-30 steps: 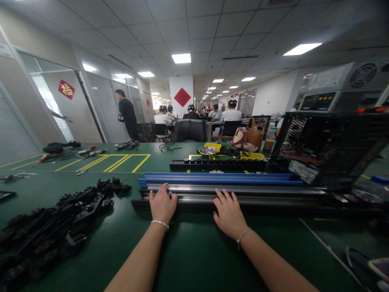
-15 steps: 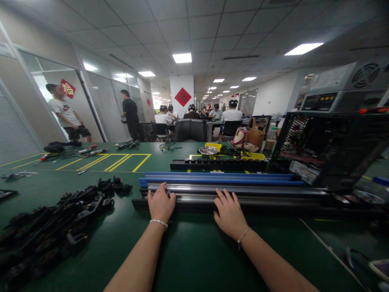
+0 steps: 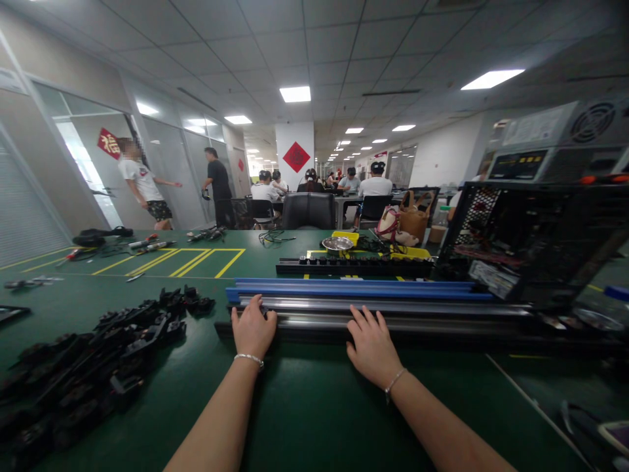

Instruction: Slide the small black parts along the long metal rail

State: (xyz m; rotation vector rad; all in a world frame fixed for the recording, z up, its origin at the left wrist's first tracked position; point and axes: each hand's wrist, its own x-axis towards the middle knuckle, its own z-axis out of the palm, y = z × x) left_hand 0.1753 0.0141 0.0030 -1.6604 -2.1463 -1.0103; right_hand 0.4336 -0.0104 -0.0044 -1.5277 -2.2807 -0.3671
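Long dark metal rails [image 3: 314,321] lie side by side across the green table [image 3: 304,406], with a blue rail [image 3: 354,288] along their far side. Near the rails' left end rests my left hand [image 3: 253,331], palm down with the fingers apart; a small dark piece shows by its fingertips, too little to name. My right hand [image 3: 371,341] lies on the rails around their middle, fingers spread. Neither hand is wrapped round anything. Beyond the blue rail sits a shorter black rail [image 3: 354,267] with a row of small black parts on it.
A heap of black parts [image 3: 83,373] covers the left of the table. At the right stands an opened computer case [image 3: 521,242]. A metal bowl [image 3: 337,244], yellow trays [image 3: 410,252] and cables [image 3: 275,237] lie farther back. Several people are in the room behind.
My left hand has slid a little left along the rails. The right hand stays in place. In the background, a person in a white shirt has moved to the right.
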